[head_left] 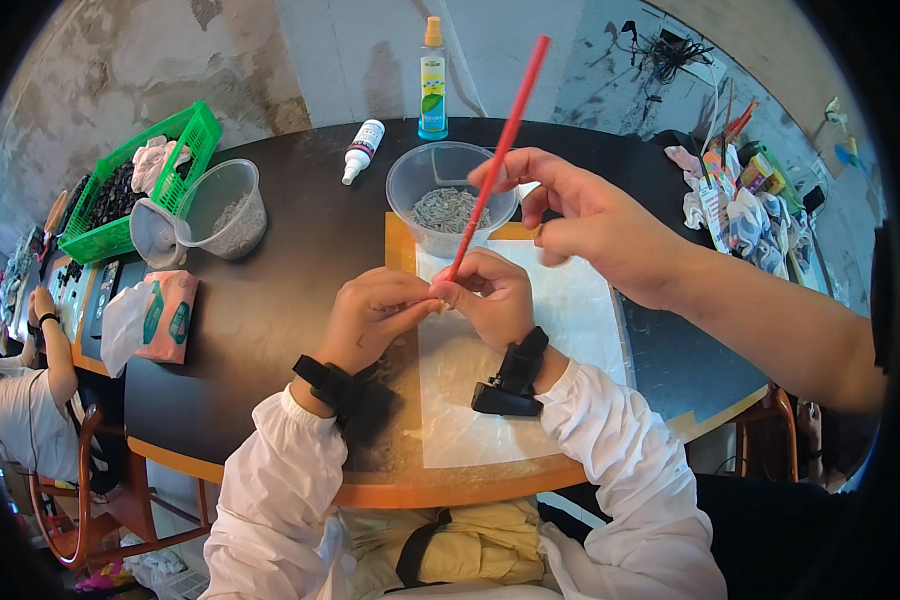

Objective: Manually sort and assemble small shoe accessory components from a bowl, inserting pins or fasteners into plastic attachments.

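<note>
My left hand (375, 312) and my right hand (492, 300) meet above the near part of the table, fingertips pinched together. Between the right thumb and fingers stands the lower end of a slim red stick (515, 115), which slants up and away to the right. What the left fingertips pinch is too small to make out. From the right, a co-worker's hand (600, 225) reaches in, its fingers near or against the stick's middle. Behind the stick, a clear plastic tub (402, 190) holds many small grey pieces (445, 208).
A white sheet (530, 350) lies on the dark table (300, 200). To the left are a second clear tub (220, 195), a tissue box (170, 315) and a green basket (202, 130). A spray bottle (432, 90) and a white bottle (364, 150) stand far off. Cloths (755, 225) pile at right.
</note>
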Motion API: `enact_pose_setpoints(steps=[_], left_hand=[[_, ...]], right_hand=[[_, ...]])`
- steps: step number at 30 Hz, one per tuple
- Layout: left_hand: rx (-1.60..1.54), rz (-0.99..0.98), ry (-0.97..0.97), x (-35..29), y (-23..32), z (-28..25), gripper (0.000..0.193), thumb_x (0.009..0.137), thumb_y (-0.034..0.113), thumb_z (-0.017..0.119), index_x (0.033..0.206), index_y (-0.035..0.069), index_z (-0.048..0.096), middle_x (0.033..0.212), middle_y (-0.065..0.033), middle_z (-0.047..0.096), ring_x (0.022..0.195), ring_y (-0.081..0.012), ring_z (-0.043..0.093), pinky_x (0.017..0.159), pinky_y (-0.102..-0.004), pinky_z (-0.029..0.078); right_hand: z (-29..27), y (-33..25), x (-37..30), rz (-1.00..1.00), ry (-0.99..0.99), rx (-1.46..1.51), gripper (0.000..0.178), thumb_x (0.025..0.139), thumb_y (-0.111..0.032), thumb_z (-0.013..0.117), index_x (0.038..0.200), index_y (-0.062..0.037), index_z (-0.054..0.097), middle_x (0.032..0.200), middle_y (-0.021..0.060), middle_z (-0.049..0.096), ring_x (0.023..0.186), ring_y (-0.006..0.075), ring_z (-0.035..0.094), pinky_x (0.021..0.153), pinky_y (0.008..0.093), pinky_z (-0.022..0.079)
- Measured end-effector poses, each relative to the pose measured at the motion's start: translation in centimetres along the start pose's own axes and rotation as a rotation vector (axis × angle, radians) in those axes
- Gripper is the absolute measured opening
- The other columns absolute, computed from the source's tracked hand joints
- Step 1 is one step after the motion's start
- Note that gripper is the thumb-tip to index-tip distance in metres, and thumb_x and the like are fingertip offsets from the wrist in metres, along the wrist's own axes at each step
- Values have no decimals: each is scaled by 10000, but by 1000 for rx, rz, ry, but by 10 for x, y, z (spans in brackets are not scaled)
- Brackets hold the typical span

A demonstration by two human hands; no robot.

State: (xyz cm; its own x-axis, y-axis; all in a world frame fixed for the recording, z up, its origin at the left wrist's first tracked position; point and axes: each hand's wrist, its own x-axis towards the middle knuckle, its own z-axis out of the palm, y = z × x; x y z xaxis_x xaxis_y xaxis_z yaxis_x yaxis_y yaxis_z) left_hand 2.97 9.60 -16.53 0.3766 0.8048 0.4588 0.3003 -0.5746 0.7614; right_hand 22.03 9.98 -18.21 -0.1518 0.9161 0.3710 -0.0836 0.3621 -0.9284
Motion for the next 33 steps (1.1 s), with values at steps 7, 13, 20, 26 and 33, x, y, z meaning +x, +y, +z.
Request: enact_pose_setpoints(steps=[7,13,20,26,33], left_hand=[[283,183,105,3,11,0,153,730,0,763,873,46,735,823,-61,702,711,-203,608,611,-292,483],[337,380,281,7,12,12,144,702,37,761,832,88,727,840,-32,699,666,-215,607,609,-283,503],[-198,-248,237,-3,-11,11,95,921,84,626,873,18,675,818,-20,649,758,-89,594,684,-238,465],[-462,-354,285,-2,-22,7,236,996,162,571,832,9,645,783,-19,646,713,-56,561,668,-211,444],[-370,-372,261,4,-16,8,311,1010,180,516,728,55,553,678,16,513,629,-67,446,584,-229,351]], right_hand=[[4,-1,-1,16,-15,178,123,850,-65,758,915,-9,670,960,62,658,807,116,661,721,235,530],[1,1,-1,-60,-10,178,323,832,-250,781,1060,-81,626,981,28,608,898,100,596,764,234,482],[5,0,1,15,-135,-47,154,898,-80,675,1041,-74,620,1027,24,589,853,92,606,696,224,493],[4,-1,3,83,-177,-105,130,927,-154,651,1001,-46,650,927,21,636,819,96,608,687,250,493],[1,23,5,104,-231,-40,143,963,-172,631,1029,-46,642,896,-18,637,796,50,566,700,231,473]])
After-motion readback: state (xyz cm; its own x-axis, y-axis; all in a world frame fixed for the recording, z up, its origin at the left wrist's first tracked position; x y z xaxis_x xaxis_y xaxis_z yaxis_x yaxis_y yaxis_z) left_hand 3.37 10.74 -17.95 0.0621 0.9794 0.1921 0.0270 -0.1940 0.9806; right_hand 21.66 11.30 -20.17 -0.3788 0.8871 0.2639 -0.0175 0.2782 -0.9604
